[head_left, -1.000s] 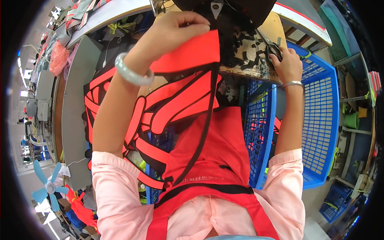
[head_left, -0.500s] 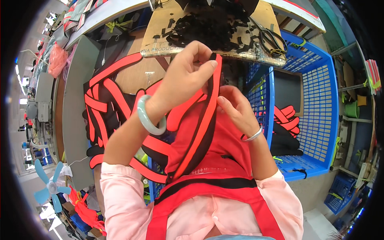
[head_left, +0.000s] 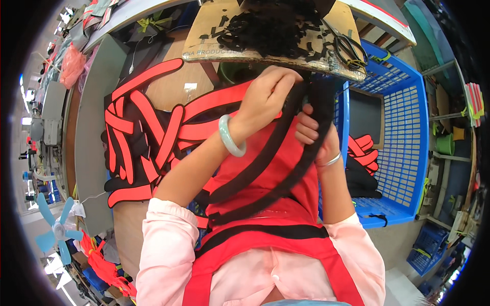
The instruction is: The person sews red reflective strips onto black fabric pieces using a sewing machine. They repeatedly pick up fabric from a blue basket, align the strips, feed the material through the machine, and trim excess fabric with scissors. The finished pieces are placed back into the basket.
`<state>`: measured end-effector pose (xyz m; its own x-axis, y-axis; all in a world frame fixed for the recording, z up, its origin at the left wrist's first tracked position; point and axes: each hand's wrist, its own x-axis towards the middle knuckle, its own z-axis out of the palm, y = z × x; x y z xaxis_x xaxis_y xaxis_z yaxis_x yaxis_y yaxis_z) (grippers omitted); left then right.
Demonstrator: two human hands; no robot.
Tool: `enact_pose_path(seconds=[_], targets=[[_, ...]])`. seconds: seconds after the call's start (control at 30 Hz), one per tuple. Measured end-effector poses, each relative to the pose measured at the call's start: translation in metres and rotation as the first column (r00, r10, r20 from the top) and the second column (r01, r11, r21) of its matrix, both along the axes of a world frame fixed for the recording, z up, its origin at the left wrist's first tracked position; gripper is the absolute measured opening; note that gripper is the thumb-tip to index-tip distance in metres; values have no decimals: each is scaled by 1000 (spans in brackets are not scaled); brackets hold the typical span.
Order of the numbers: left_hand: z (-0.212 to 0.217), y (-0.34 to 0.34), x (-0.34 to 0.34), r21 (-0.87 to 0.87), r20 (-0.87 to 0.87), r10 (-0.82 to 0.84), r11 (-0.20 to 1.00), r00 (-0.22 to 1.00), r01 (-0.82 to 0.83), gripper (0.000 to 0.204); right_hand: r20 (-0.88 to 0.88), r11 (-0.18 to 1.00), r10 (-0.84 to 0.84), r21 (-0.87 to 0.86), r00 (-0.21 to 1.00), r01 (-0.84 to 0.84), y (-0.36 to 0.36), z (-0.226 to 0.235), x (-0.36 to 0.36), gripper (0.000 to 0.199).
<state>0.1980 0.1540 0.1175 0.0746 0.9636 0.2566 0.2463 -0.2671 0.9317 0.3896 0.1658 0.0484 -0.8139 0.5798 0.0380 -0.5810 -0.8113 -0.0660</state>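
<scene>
Two lengths of black fabric strap (head_left: 265, 169) run up from my lap to the board's front edge; I cannot tell whether they are one piece. My left hand (head_left: 269, 96), with a pale bangle at the wrist, is closed in a pinch at the upper end of the left length. Fingers of my right hand (head_left: 317, 133) wrap round the right length below its top. Both upper ends sit close under the board, partly in shadow. Left of my hands lies a pile of red strips with black edges (head_left: 155, 120). A red apron (head_left: 301, 173) covers my lap.
Ahead is a cardboard-covered board (head_left: 204, 45) heaped with black scraps (head_left: 265, 30). Black-handled scissors (head_left: 348, 51) lie at its right. A blue plastic crate (head_left: 406, 153) with red and black strips stands to the right. A grey panel (head_left: 94, 137) borders the pile on the left.
The strap now shows its black side instead of red, in two lengths. My left hand has shifted right; my right hand has moved right and closed round the strap.
</scene>
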Motion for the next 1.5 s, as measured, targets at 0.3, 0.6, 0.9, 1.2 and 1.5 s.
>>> enact_pose_path(seconds=[0.3,0.6,0.9,1.2,1.5], targets=[[-9,4,6,256,-329,89,967,940,-2,53,333,880,306,259,892,-398,54,47,15,25],[33,2,-38,222,-445,-13,967,895,124,23,773,386,-391,630,499,-674,90,124,3,38],[28,-21,-27,113,-404,-41,989,914,94,20,173,-16,-957,767,232,-641,-28,54,20,63],[36,-38,-47,-142,-402,-328,945,855,296,20,461,304,-886,652,46,-695,13,110,59,52],[10,-25,-64,-380,-269,-457,859,848,343,24,101,-42,-967,845,235,-533,-25,44,-33,39]])
